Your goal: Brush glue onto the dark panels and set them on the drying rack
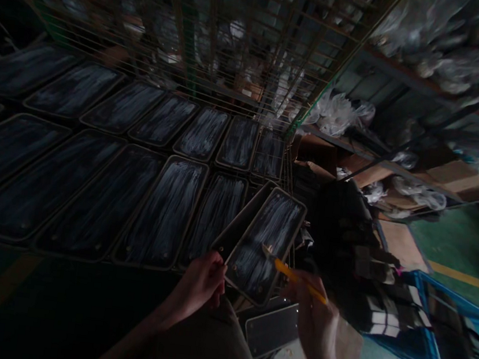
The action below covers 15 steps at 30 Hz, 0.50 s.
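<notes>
My right hand (314, 314) is closed round the yellow handle of a paintbrush (287, 271). The brush's bristles touch a dark rectangular panel (275, 222) with rounded corners, a pale edge and whitish streaks along its length. At the near left corner of this panel, my left hand (205, 280) pinches the edge between thumb and fingers. The panel sits tilted, and a plain dark piece (240, 226) shows along its left side. Below my hands lies another dark panel (271, 330), without streaks.
Two rows of similar streaked panels (163, 211) extend to the left. Behind them rises a wire mesh (237, 57) with a green frame. Shelves with plastic bags (343, 113) and cardboard boxes stand at the right. A blue crate (429, 342) is on the floor at the lower right.
</notes>
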Motion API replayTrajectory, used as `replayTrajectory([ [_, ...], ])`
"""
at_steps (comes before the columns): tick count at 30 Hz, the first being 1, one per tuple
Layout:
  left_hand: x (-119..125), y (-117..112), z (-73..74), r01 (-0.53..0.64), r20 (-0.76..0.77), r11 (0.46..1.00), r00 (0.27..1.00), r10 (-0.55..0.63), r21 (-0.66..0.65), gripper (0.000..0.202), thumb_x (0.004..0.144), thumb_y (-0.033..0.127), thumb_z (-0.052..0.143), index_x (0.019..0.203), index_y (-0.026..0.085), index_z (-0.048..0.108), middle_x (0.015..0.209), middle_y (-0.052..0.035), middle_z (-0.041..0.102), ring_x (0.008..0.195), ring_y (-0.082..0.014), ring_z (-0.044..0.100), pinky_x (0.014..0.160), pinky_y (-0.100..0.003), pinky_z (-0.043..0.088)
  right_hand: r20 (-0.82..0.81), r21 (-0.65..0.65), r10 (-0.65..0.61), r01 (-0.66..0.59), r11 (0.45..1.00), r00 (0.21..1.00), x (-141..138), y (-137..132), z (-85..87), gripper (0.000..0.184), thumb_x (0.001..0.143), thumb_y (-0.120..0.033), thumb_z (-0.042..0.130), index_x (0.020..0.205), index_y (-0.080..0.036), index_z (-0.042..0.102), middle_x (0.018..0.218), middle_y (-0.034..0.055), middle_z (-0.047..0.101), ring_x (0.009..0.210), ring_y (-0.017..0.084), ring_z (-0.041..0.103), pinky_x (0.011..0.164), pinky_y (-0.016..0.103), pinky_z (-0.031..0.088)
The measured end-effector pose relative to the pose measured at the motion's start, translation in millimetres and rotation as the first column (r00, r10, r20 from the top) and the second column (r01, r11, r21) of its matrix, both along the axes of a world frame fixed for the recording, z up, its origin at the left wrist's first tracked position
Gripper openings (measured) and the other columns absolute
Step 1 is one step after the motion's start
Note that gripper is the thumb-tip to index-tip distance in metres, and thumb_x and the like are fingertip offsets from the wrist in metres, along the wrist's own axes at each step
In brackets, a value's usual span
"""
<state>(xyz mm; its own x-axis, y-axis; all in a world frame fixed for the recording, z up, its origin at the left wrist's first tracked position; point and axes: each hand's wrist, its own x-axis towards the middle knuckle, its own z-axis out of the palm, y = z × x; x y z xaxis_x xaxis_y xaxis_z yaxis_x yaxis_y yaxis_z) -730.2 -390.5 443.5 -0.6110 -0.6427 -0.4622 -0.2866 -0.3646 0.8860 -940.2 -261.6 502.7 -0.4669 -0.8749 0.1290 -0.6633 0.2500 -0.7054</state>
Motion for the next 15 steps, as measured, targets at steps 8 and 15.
replayTrajectory([
  [8, 0, 1, -3.2, 0.079, -0.017, 0.994, 0.997, -0.081, -0.075, 0.023, 0.091, 0.043, 0.046, 0.087, 0.021, 0.041, 0.059, 0.0047, 0.058, 0.041, -0.0128, 0.06, 0.034, -0.017, 0.041, 0.051, -0.153, -0.311, 0.315, 0.937, 0.949, -16, -3, -4.1, 0.03, 0.097, -0.041, 0.044, 0.11, -0.018, 0.059, 0.076, 0.0019, 0.068, 0.064, 0.017, 0.068, 0.062, 0.027, 0.054],
  [15, 0, -1, -1.9, 0.027, -0.077, 0.998, 0.997, -0.023, 0.049, 0.027, 0.087, 0.046, 0.051, 0.085, 0.021, 0.04, 0.057, 0.0033, 0.06, 0.04, -0.0144, 0.061, 0.034, -0.019, 0.043, 0.025, -0.098, -0.21, 0.211, 0.972, 0.977, -6, -1, -22.1, 0.028, 0.099, -0.039, 0.044, 0.113, -0.019, 0.057, 0.078, 0.0014, 0.067, 0.067, 0.016, 0.066, 0.066, 0.026, 0.053],
])
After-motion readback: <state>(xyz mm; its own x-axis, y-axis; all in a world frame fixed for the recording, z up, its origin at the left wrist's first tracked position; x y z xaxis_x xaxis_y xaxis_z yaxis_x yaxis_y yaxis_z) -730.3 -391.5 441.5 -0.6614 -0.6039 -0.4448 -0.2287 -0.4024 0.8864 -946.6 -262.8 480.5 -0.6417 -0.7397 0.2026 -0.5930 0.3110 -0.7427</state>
